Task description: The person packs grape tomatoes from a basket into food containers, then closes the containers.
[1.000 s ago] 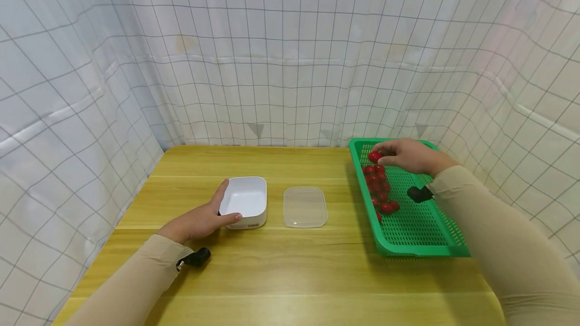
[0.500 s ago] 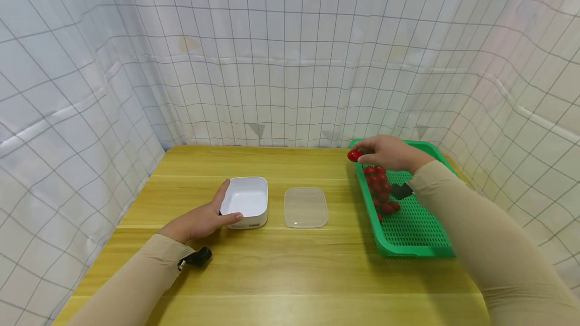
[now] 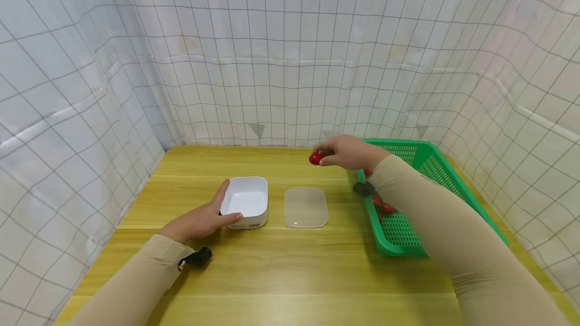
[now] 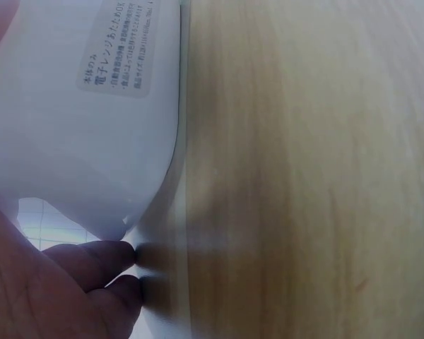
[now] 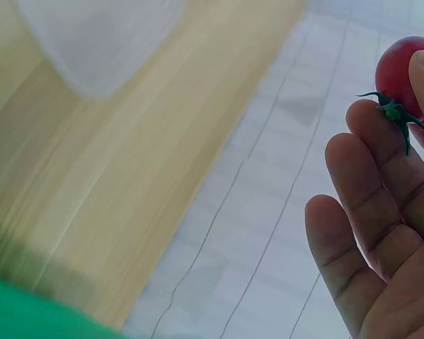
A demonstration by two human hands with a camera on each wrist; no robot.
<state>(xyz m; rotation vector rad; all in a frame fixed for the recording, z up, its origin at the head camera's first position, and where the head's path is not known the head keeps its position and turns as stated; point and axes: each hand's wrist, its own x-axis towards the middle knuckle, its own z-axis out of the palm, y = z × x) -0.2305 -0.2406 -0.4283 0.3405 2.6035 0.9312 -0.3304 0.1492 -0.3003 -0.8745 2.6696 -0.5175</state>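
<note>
My right hand [image 3: 349,152] pinches a cherry tomato [image 3: 315,158] between thumb and fingers, above the far part of the table. In the right wrist view the tomato [image 5: 403,74] shows its green calyx, and the other fingers are spread below it. My left hand [image 3: 204,220] holds a white plastic food container [image 3: 246,200] by its left corner, thumb over the front rim and index finger along the left side. The container is upright, and its inside looks bare. In the left wrist view, a printed label [image 4: 116,49] shows on the container's wall, with fingers [image 4: 92,261] near its base.
A clear lid [image 3: 305,208] lies flat on the wooden table [image 3: 290,275], right of the container. The green basket [image 3: 385,249] stands at the right, with red tomatoes [image 3: 386,208] partly hidden under the right forearm. A white gridded curtain [image 3: 290,64] surrounds the table.
My right hand has lifted the tomato from over the basket and carried it left, past the basket's rim. The left hand and the container have stayed in place.
</note>
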